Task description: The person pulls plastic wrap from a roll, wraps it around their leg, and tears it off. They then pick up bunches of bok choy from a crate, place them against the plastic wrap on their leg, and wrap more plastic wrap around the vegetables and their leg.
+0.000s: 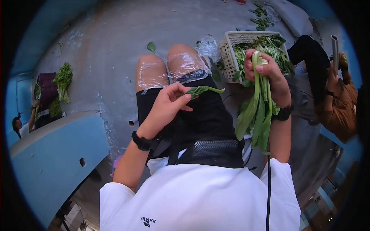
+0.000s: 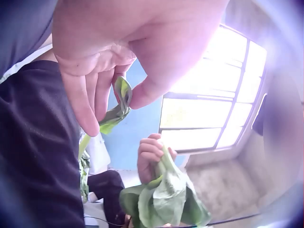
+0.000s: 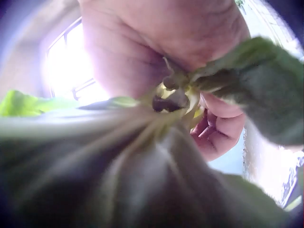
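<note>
Between the thumb and fingers of my left hand (image 1: 167, 107) is a single green leaf (image 1: 198, 90), its pale stalk pointing right, above my lap. The left wrist view shows the leaf (image 2: 122, 97) folded at the fingertips. My right hand (image 1: 271, 75) grips a head of leafy greens (image 1: 256, 107), like bok choy, by its pale stem end. Its broad leaves hang down over my right forearm's inner side. In the right wrist view, leaves (image 3: 128, 175) fill the lower part, and my right hand (image 3: 166, 38) curls around the stems behind them.
A white plastic crate (image 1: 230, 57) of greens stands beyond my right hand. Clear plastic film (image 1: 154, 75) covers my knees. Loose leaves (image 1: 151, 47) lie on the grey floor. Another person (image 1: 339, 104) sits at the right; a purple crate (image 1: 47, 88) and greens are at the left.
</note>
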`<state>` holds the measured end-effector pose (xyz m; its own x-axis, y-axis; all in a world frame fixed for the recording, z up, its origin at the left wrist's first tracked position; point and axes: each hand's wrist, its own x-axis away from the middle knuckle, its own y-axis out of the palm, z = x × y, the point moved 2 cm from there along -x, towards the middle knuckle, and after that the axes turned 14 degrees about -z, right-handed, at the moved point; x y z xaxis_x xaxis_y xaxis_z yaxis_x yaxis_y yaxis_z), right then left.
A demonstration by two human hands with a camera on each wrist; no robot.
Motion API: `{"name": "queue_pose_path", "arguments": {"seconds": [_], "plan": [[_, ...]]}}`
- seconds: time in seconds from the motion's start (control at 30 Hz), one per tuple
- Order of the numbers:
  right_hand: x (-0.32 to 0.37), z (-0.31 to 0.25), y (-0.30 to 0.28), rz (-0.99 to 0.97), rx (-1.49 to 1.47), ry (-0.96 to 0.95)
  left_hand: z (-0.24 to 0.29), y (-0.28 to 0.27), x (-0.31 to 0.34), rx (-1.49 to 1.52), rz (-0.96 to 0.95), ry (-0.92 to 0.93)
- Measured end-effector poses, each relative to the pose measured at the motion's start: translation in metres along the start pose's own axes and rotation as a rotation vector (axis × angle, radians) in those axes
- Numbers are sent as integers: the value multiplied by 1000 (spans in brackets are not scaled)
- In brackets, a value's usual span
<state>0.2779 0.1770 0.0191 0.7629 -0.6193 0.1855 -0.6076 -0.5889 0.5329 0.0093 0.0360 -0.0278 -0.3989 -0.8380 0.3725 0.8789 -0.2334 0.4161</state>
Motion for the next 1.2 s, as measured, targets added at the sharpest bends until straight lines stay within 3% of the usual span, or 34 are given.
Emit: {"name": "queue_pose_path", "arguments": {"seconds": [0.03,0.13,0.2,0.27,0.3,0.33,0.4,0.43,0.53,0.73,0.8,0.83,0.87,0.93,1.2], "plan": [[-1,6,5,11,-73,-4,1,0,7,169,17,68],[-5,36,10,93,-283,10,-11,4,28,43,49,184],[-3,63,10,139,-353,86,-26,15,45,-244,113,93],[4,82,7,159,-314,108,-15,23,56,-667,28,-154],[9,87,6,188,-334,116,-14,21,59,-983,-7,-102],[13,89,5,186,-332,119,-16,20,57,-981,-5,-101],[20,91,2,318,-309,139,-5,17,40,-1127,283,-25],[21,92,0,336,-296,148,4,20,26,-1145,268,87],[23,95,0,329,-240,133,10,46,-11,-1274,216,135],[18,94,16,310,-230,112,-15,38,-31,-1288,159,92],[12,91,30,304,-222,89,-14,30,-26,-660,-40,-190],[8,89,38,294,-207,83,-22,28,-21,-348,-45,-224],[4,90,45,289,-207,86,-27,27,-17,-346,-40,-224],[-3,91,57,290,-56,56,-33,27,-10,163,-60,-21],[-22,84,83,359,430,-91,-35,33,-7,467,-18,211]]}}
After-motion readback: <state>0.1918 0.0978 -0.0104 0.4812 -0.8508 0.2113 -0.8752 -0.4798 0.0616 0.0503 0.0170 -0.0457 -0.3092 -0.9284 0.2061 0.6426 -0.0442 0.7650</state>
